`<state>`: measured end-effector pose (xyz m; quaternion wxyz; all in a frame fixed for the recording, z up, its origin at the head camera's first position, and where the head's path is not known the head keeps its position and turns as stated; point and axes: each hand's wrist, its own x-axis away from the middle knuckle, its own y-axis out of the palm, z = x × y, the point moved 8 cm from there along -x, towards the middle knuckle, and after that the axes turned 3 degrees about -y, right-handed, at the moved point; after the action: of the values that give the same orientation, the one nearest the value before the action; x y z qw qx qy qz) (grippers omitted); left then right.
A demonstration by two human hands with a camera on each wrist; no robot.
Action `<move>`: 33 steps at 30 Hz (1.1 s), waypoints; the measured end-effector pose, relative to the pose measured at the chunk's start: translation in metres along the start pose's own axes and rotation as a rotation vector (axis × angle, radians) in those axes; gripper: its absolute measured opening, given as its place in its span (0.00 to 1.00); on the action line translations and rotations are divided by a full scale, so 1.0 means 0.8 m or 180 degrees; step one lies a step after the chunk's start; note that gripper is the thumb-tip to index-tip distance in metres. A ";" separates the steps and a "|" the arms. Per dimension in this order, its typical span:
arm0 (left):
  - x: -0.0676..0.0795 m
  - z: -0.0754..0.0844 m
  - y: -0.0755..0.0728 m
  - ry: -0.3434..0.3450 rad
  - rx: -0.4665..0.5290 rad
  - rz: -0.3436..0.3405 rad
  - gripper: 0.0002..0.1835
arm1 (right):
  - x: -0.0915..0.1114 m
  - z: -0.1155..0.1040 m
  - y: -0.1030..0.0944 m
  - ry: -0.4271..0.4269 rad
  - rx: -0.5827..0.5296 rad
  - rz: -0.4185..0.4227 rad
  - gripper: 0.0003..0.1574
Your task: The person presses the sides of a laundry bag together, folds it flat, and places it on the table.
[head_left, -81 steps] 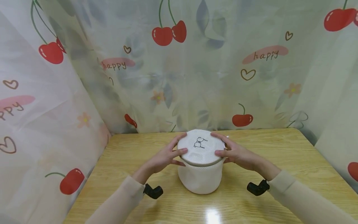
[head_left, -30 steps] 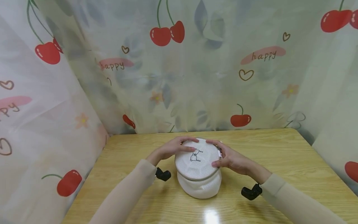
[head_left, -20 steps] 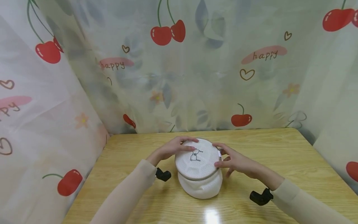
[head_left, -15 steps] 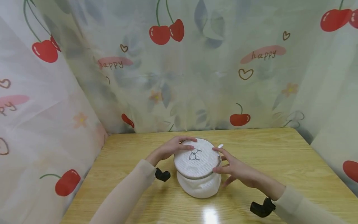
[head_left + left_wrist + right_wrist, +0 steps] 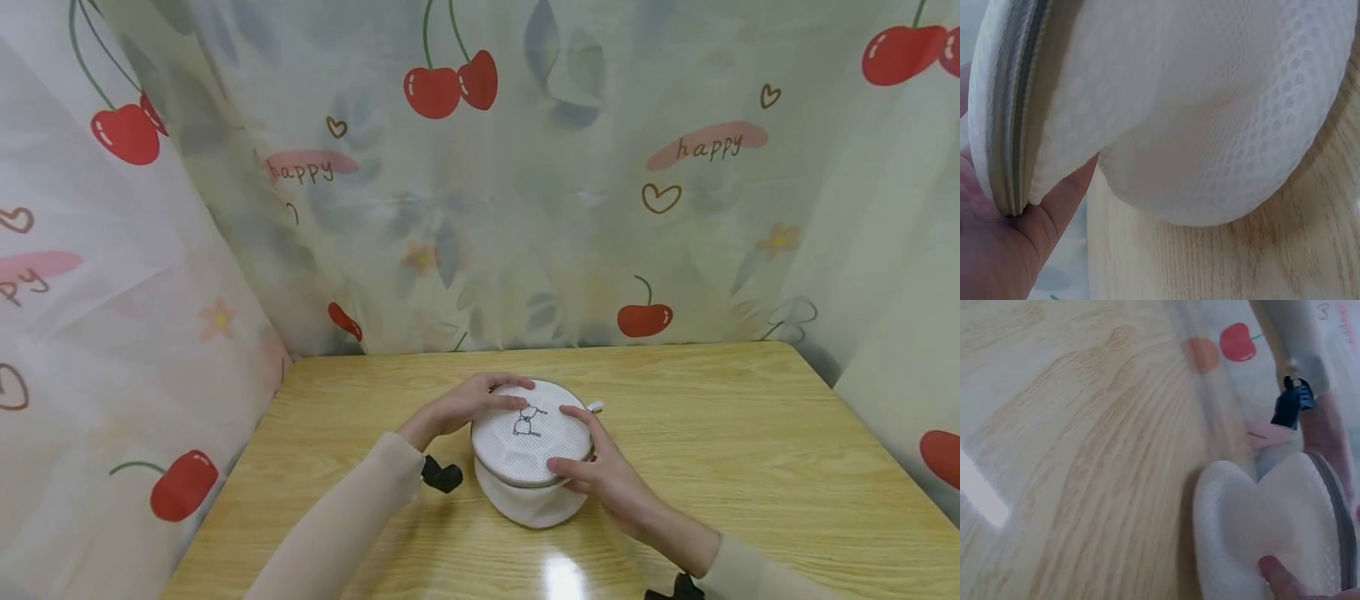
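A round white mesh laundry bag (image 5: 521,454) stands on the wooden table, its lid printed with a small dark line drawing. Its soft side wall (image 5: 1210,144) is folded inward, so the lid sits low and tilts forward. With thumb and fingers my left hand (image 5: 467,406) grips the lid's far left rim. My right hand (image 5: 617,479) grips the right rim, two fingertips on the lid and a finger (image 5: 1279,575) against the side wall below. A zipper (image 5: 1022,106) runs round the rim and looks closed where visible. Its white pull tab (image 5: 596,407) sticks out at the right.
The wooden table (image 5: 360,533) reaches back to a curtain (image 5: 525,208) printed with cherries and hearts, which also hangs at both sides. Black wrist cameras (image 5: 441,475) sit on both forearms near the sleeves.
The bag stood taller at first and has been squashed down, its lid tilting forward. The right hand let its grip loosen, shifted along the right rim, and now holds it nearer the front. The left stays put.
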<state>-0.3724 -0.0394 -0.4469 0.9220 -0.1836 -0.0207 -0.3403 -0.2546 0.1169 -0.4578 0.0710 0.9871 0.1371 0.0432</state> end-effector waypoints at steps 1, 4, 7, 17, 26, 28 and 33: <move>0.000 -0.001 0.001 -0.0013 0.0005 -0.0017 0.23 | -0.002 0.001 0.000 -0.0038 0.0017 0.0038 0.51; -0.001 -0.005 0.004 -0.0034 0.0005 -0.0051 0.22 | -0.005 0.005 -0.001 -0.0111 0.0111 0.0092 0.50; -0.002 -0.007 0.006 -0.0043 -0.0027 -0.0071 0.21 | -0.007 0.008 -0.003 -0.0156 0.0213 0.0123 0.51; -0.004 -0.016 0.011 -0.0151 -0.0235 -0.0064 0.18 | -0.015 0.019 -0.012 -0.0093 0.0477 0.0322 0.51; -0.003 -0.020 0.014 -0.0132 -0.0386 -0.0019 0.17 | -0.013 0.027 -0.015 -0.0029 0.0513 0.0356 0.52; -0.002 -0.020 0.015 -0.0131 -0.0401 -0.0027 0.17 | -0.013 0.029 -0.017 0.0010 0.0525 0.0357 0.52; 0.004 -0.016 0.014 -0.0092 -0.0378 -0.0016 0.17 | -0.012 0.023 -0.019 0.0138 0.0410 0.0207 0.48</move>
<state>-0.3642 -0.0384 -0.4621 0.9082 -0.2428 -0.0142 -0.3405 -0.2662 0.1262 -0.4786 0.0029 0.9924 0.1089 0.0580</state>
